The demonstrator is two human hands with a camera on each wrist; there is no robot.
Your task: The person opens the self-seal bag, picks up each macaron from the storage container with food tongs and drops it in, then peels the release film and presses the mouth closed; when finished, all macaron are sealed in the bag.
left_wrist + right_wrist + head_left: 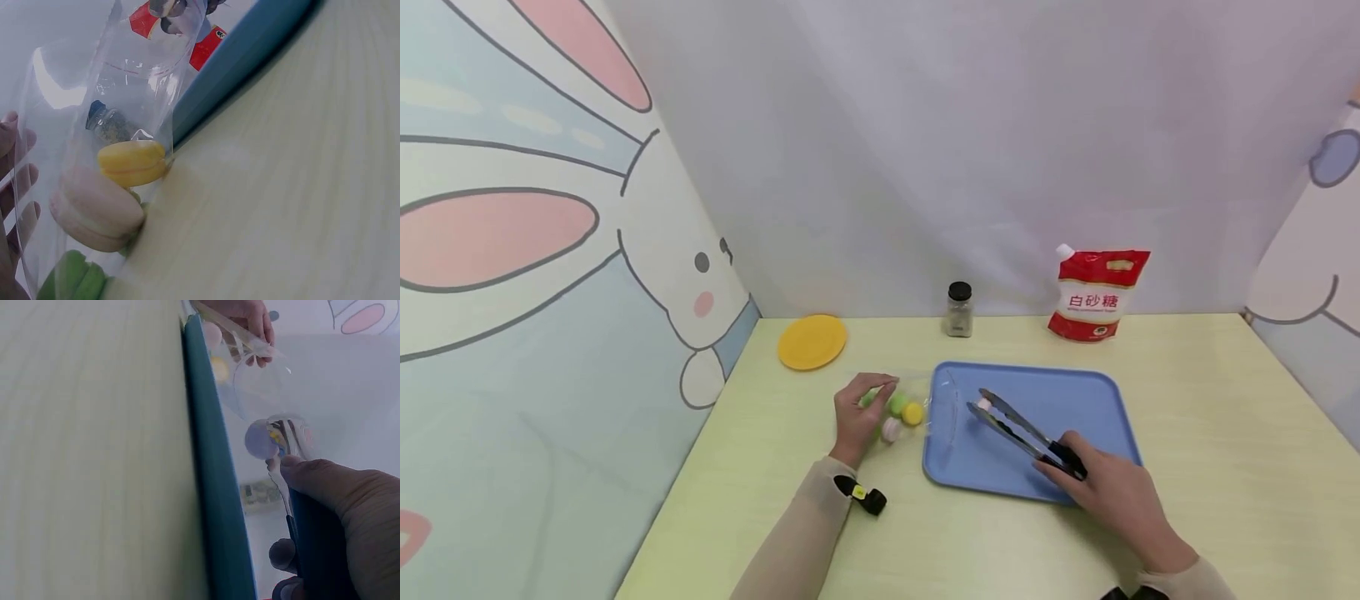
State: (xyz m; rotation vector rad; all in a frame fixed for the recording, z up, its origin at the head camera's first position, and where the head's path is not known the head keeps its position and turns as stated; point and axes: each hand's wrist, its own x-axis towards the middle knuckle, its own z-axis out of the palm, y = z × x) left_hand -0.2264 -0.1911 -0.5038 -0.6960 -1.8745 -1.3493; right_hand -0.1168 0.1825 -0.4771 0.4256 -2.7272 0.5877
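– Your left hand (855,419) pinches the clear bag (137,69), right hand (1112,490) grips tongs (1026,423), pale macaron (983,404) between the tips, blue tray's (1075,396) ten o'clock?
– Yep. Squeeze too hard and it'll probably pop out.

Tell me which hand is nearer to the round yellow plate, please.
Left. The left hand is in front and slightly right of the yellow plate; the right hand is farther right, at the near right corner of the blue rectangular tray.
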